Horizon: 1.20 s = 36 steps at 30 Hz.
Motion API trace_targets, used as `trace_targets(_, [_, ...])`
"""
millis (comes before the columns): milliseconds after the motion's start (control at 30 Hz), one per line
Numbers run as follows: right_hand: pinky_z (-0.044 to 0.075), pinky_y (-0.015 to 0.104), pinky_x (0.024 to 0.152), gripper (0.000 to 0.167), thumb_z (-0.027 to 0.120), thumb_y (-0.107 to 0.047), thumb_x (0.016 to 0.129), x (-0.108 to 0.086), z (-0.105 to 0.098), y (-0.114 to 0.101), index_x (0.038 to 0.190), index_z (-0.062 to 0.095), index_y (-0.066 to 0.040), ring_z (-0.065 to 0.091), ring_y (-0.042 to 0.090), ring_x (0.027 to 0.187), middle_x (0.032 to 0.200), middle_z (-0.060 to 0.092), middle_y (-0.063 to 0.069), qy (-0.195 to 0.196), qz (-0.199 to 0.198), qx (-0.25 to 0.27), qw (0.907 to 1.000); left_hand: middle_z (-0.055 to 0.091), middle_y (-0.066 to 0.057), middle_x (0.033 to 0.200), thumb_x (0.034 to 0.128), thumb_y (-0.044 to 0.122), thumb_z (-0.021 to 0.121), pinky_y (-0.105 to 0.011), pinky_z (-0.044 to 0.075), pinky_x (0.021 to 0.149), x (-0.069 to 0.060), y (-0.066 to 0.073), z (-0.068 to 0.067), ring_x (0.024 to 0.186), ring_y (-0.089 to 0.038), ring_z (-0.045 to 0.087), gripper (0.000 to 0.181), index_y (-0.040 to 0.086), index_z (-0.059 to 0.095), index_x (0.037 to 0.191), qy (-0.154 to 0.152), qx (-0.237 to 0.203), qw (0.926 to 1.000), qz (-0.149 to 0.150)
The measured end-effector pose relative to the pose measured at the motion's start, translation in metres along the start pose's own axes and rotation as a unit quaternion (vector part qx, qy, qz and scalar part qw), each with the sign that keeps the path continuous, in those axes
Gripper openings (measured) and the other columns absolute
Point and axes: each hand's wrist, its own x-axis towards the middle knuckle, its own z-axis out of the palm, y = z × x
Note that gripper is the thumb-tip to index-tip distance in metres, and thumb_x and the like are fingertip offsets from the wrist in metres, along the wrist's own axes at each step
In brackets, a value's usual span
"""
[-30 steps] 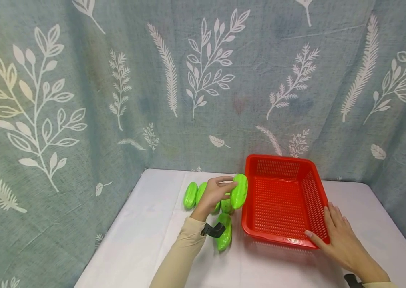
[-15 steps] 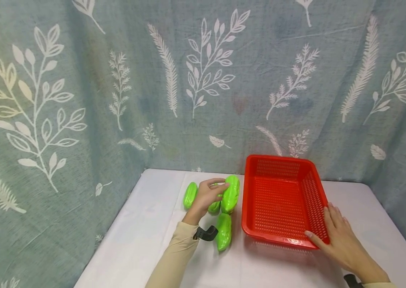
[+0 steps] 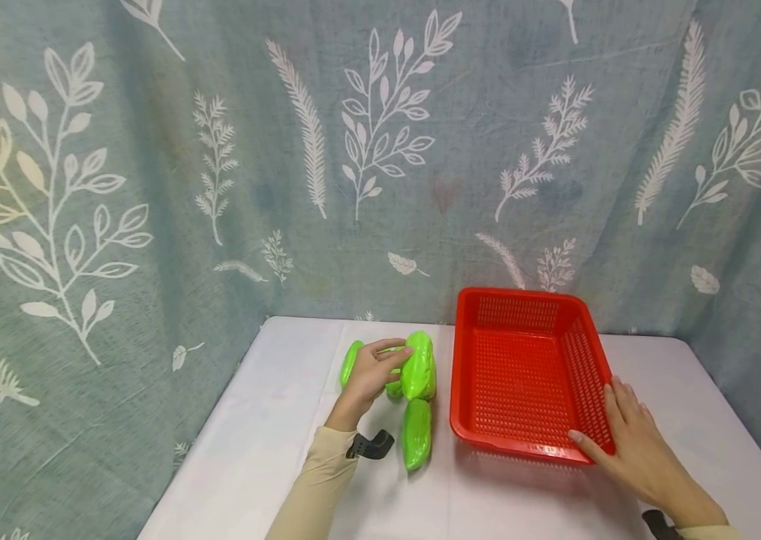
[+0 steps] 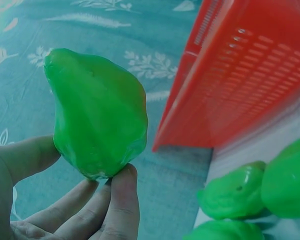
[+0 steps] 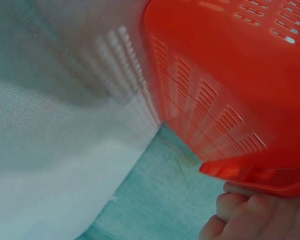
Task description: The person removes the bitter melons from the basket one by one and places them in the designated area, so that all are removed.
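Observation:
My left hand [image 3: 370,375] pinches a long, glossy green vegetable with ridges [image 3: 417,364] between thumb and fingertips. In the left wrist view this vegetable [image 4: 97,112] appears nearly end-on, its narrow tip upper left. Another green vegetable [image 3: 416,435] lies just in front of it on the table. Others sit behind and left of the hand, partly covered by it, one green vegetable [image 3: 350,364] at the far left. My right hand [image 3: 644,450] holds the near right corner of a red plastic basket [image 3: 458,375], thumb at the front rim, fingers along the right side.
The perforated basket stands right of the vegetables, with nothing visible inside. A white cloth [image 3: 286,397] covers the table. Behind and beside it hangs a grey-green curtain [image 3: 448,150] with white leaf prints.
My left hand has carried the green vegetable leftward, away from the basket's left rim, above the other vegetables. My right hand has stayed at the basket corner. The head view has shifted slightly.

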Motion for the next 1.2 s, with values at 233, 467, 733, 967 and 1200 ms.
trace_targets(233, [0.012, 0.079, 0.118, 0.119, 0.059, -0.067, 0.093, 0.002, -0.002, 0.0, 0.161, -0.001, 0.009, 0.003, 0.057, 0.154, 0.167, 0.0, 0.037, -0.003, -0.003, 0.004, 1.0, 0.071, -0.024, 0.128, 0.0968, 0.03, 0.073, -0.032, 0.061, 0.082, -0.007, -0.009, -0.014, 0.101, -0.018, 0.073, 0.048, 0.002, 0.065, 0.135, 0.019, 0.021, 0.9996, -0.009])
trace_targets(467, [0.009, 0.079, 0.119, 0.117, 0.059, -0.066, 0.094, 0.002, -0.001, 0.001, 0.162, -0.003, 0.007, 0.001, 0.056, 0.155, 0.168, -0.002, 0.036, 0.002, -0.01, 0.006, 0.9999, 0.071, -0.023, 0.126, 0.097, 0.029, 0.073, -0.031, 0.062, 0.081, -0.014, -0.019, -0.025, 0.101, -0.018, 0.073, 0.049, 0.001, 0.063, 0.137, 0.025, 0.025, 0.9992, -0.02])
trace_targets(733, [0.014, 0.078, 0.119, 0.117, 0.059, -0.066, 0.094, 0.002, -0.002, 0.002, 0.162, -0.001, 0.007, 0.004, 0.055, 0.155, 0.168, 0.002, 0.036, 0.003, -0.015, 0.003, 0.9999, 0.07, -0.025, 0.128, 0.0984, 0.027, 0.071, -0.032, 0.063, 0.082, -0.028, -0.033, -0.032, 0.104, -0.02, 0.074, 0.049, -0.002, 0.061, 0.137, 0.033, 0.033, 0.9985, -0.029])
trace_targets(967, [0.009, 0.078, 0.12, 0.118, 0.06, -0.066, 0.093, 0.002, -0.002, 0.002, 0.162, -0.003, 0.006, 0.0, 0.055, 0.155, 0.169, -0.002, 0.035, -0.008, -0.009, 0.017, 0.9998, 0.07, -0.025, 0.129, 0.0988, 0.027, 0.071, -0.034, 0.063, 0.085, -0.033, -0.051, -0.04, 0.106, -0.022, 0.073, 0.051, -0.003, 0.06, 0.138, 0.043, 0.031, 0.9975, -0.046])
trace_targets(1200, [0.006, 0.078, 0.12, 0.117, 0.059, -0.066, 0.094, 0.002, -0.002, 0.004, 0.162, -0.004, 0.007, -0.002, 0.055, 0.155, 0.169, -0.004, 0.035, -0.014, -0.009, 0.02, 0.9997, 0.071, -0.026, 0.126, 0.0989, 0.028, 0.07, -0.034, 0.062, 0.085, -0.038, -0.064, -0.045, 0.102, -0.021, 0.074, 0.054, -0.005, 0.058, 0.14, 0.045, 0.037, 0.9966, -0.059])
